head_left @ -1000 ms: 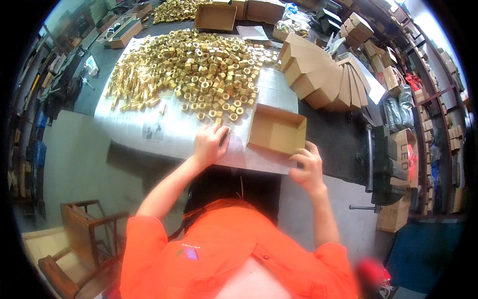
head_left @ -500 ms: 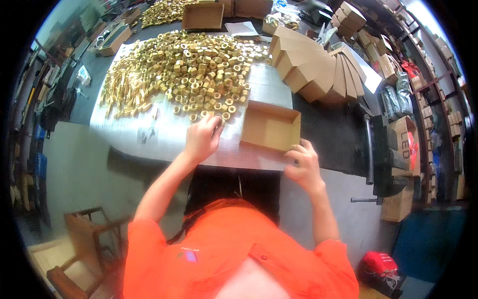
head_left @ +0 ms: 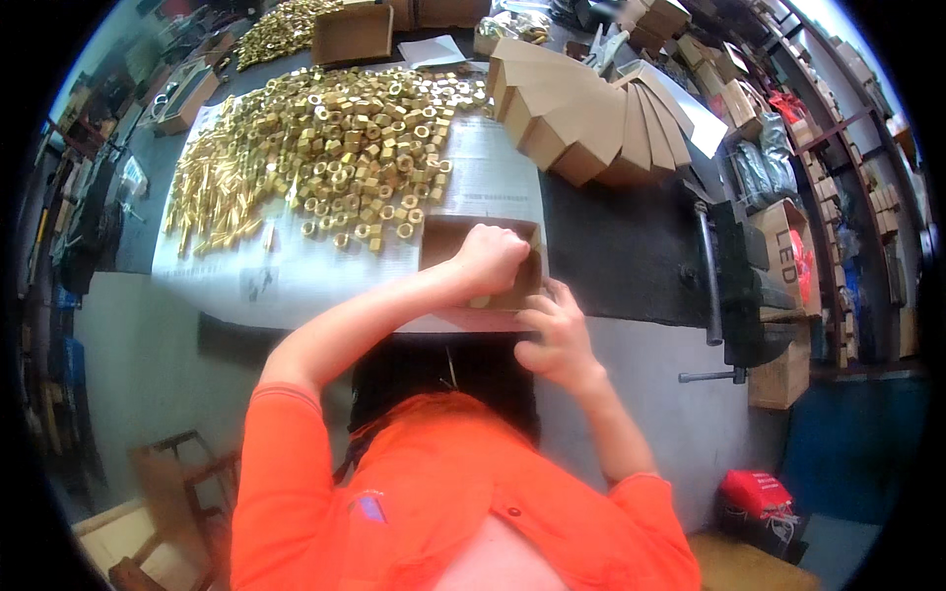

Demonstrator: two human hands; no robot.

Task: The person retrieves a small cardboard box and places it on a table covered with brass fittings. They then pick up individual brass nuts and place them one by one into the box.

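Observation:
My left hand is over an open cardboard box, its fingers closed and turned down inside the walls. What they hold, if anything, is hidden beneath the hand. With curled fingers my right hand grips the box at its near right corner. A broad heap of brass hex nuts lies to the left on a paper-covered worktop. Slim brass pins spread along the heap's left side.
A fanned row of cardboard boxes stands at the back right. Further right is a dark bench vise with a long handle. Another open box and a second brass pile are at the back. Loaded shelves line the right side.
My left hand has moved right, from the near edge of the nut heap to inside the box. My right hand stays at the box's corner. The whole view has shifted slightly.

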